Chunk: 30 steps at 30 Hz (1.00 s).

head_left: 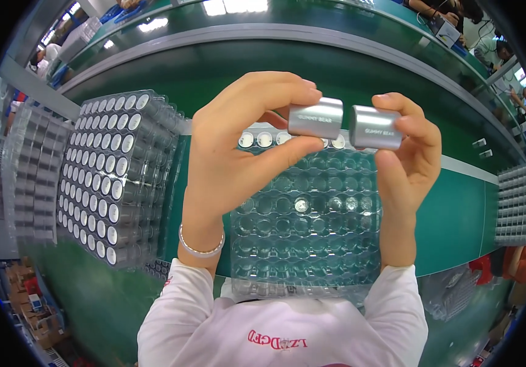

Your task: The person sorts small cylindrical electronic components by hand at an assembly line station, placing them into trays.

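Observation:
My left hand [229, 137] is closed on a short silver metal cylinder [318, 119], thumb below and fingers above. My right hand [415, 153] grips a second silver cylinder [370, 127] of like size by its right end. The two cylinders lie on their sides in the air, a narrow gap between them, with pale printing facing me. Beneath them is a clear plastic tray [305, 244] with rows of round pockets. Several white-topped cylinders [264, 139] stand in its far row; most nearer pockets hold nothing.
At the left rise stacked clear trays [153, 147] full of white-topped cylinders [116, 165]. Another stack of trays [516, 208] stands at the far right, with two small silver cylinders [483, 148] lying near it on the green belt. A metal rail [312, 33] runs across the back; people work beyond.

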{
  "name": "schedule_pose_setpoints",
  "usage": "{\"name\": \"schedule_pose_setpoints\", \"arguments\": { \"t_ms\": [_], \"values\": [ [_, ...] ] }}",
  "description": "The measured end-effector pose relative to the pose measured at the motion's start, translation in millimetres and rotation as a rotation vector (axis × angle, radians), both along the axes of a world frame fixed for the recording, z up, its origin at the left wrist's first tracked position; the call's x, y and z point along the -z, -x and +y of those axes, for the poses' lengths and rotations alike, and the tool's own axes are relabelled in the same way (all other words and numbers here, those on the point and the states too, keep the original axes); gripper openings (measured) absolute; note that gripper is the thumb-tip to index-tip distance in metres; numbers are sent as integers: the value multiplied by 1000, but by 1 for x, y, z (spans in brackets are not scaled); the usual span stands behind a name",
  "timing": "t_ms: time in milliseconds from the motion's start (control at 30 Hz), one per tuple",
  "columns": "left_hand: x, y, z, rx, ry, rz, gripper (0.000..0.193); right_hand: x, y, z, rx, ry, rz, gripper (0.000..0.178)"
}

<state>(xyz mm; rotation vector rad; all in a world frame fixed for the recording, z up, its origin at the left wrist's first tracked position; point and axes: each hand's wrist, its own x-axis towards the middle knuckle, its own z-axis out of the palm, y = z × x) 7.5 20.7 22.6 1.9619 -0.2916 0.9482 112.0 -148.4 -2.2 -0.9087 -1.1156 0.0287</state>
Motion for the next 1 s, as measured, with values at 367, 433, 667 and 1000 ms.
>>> {"name": "schedule_pose_setpoints", "arguments": {
  "t_ms": [367,433,667,1000],
  "values": [
    [2,-4,-11,39,53,13,41,2,-3,-6,82,88,-146,35],
    [4,-6,-12,31,60,7,41,2,-3,-7,86,89,-133,35],
    [5,-7,-12,60,69,38,41,5,-5,-8,81,81,-106,33],
    [5,-6,-11,54,66,49,41,4,-7,-9,63,102,-93,34]
  ]
}}
